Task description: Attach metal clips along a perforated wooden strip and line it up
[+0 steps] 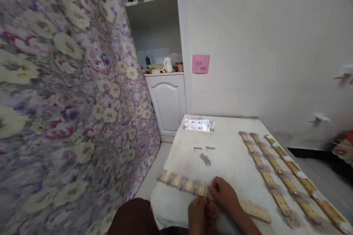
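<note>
A pale wooden strip with rows of holes (255,211) lies slantwise across the near part of the table. Small metal fittings with greyish, clear-looking pieces are set at intervals along its left portion; its right end is bare. My left hand (198,211) is at the strip's near edge, fingers curled together. Over the strip, my right hand (224,192) has thumb and fingers pinched close to the left one. What either hand grips is too small to make out. Beyond them lie two thin grey pieces (210,148) and a grey flat scrap (205,159).
Three more fitted strips (261,170) lie lengthwise along the table's right side. A clear package with small metal parts (196,125) rests near the far edge. A flowered curtain (68,99) hangs at left; a white cabinet (168,102) and a wall stand behind.
</note>
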`<state>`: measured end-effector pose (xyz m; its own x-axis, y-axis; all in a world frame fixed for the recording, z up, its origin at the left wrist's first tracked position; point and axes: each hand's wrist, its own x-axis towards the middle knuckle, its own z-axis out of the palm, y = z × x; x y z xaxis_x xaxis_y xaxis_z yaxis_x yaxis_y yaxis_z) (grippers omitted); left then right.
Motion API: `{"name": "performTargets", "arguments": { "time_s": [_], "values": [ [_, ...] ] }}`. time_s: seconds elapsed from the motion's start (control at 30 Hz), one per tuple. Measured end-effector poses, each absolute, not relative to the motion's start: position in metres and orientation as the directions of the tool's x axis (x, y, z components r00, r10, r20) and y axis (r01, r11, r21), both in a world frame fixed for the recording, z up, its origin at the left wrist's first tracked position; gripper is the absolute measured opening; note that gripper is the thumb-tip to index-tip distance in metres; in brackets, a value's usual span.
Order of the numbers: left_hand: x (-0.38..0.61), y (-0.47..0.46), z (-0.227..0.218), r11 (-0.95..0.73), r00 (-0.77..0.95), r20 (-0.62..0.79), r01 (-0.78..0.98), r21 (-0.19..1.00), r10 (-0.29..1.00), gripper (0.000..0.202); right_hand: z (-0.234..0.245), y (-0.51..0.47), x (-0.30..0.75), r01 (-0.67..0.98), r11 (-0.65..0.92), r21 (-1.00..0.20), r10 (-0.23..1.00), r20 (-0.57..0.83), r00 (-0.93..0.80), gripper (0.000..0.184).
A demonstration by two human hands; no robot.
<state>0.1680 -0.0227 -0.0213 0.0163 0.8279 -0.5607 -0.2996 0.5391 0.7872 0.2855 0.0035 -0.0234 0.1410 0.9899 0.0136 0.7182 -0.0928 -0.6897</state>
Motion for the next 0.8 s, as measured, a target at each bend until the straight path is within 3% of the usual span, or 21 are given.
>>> {"name": "performTargets", "arguments": {
  "time_s": [0.8],
  "values": [
    [0.1687,-0.0215,-0.0259,0.534,-0.011,-0.566,-0.315,0.785,0.824,0.016,-0.0205,0.0027,0.2887,0.694,-0.107,-0.712,0.993,-0.04,0.113,0.014]
  ]
}}
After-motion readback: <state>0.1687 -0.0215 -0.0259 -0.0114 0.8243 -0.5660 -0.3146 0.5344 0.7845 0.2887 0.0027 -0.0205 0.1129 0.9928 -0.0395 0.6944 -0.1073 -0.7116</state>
